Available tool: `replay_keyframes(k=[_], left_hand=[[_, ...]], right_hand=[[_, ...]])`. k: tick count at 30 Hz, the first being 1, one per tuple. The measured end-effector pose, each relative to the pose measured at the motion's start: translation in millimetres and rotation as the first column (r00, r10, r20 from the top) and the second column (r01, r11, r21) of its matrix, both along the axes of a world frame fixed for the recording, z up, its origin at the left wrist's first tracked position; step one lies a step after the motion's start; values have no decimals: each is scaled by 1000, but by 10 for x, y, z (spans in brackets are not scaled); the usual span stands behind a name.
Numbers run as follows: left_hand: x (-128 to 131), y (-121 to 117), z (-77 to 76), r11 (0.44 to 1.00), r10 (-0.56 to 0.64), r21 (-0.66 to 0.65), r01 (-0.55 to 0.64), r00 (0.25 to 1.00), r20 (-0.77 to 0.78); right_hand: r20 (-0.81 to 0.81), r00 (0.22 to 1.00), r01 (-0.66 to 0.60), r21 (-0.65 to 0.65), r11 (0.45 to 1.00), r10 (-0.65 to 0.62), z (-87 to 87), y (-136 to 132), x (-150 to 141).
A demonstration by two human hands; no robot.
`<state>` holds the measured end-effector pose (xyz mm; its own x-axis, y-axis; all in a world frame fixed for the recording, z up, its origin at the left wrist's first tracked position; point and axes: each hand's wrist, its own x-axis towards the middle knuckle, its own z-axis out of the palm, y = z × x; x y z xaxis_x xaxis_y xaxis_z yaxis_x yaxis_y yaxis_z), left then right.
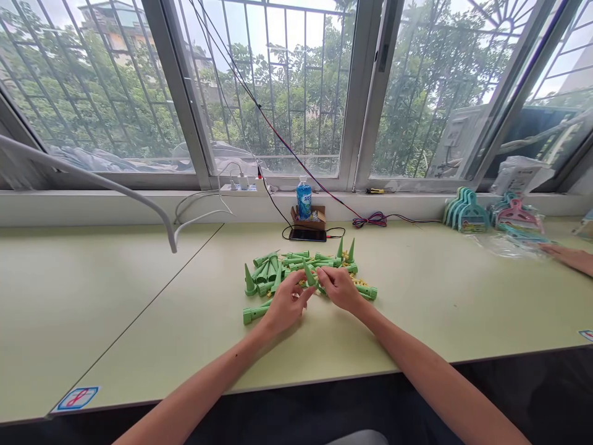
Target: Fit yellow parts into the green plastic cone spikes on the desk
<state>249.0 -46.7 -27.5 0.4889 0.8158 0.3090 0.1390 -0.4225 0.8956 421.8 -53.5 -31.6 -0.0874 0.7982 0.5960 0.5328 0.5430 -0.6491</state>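
My left hand (288,303) grips a green plastic spike (308,274), its pointed end tilted up. Close beside it, my right hand (340,288) is closed in a pinch at the spike's side; whatever is between those fingertips is too small to make out. Around and behind both hands lies a pile of similar green spikes (267,272), some standing on their wide ends. Small yellow plastic pieces (360,282) are scattered among them on the right. One green spike (252,315) lies at the near left, partly behind my left hand.
A phone (307,235) on a cable lies behind the pile, before a small box (319,224) with a blue bottle (304,199). Coiled wires (370,219) sit near the sill. At right are teal hangers (467,213), pink ones (517,215) and another person's hand (567,256).
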Motion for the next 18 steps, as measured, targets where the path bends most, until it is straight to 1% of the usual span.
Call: replay_keyframes(k=[3,4,6,9,11,14,18], left_hand=[[20,16,-9,998,33,-52,-30,998,50],[28,20,-5,996,36,-88,-29,996,78],[40,22,10,981,11,-195,16,990,140],[41,14,36,916,-57,-375,141,972,227],[31,8,46,868,-91,-451,209,959,269],[16,3,60,824,-125,-499,270,944,305],[15,-5,92,772,-139,-548,321,928,346]], right_hand=[[-38,999,38,17,999,-37,19,-2,-7],[-52,998,47,25,999,-45,24,-3,-5],[-75,996,55,46,997,-52,30,-8,1],[-49,998,33,75,997,-29,19,-17,8],[-7,1000,-8,84,996,8,4,-22,6],[21,998,-53,81,995,51,-12,-27,0],[21,999,-47,89,995,45,-13,-21,-1]])
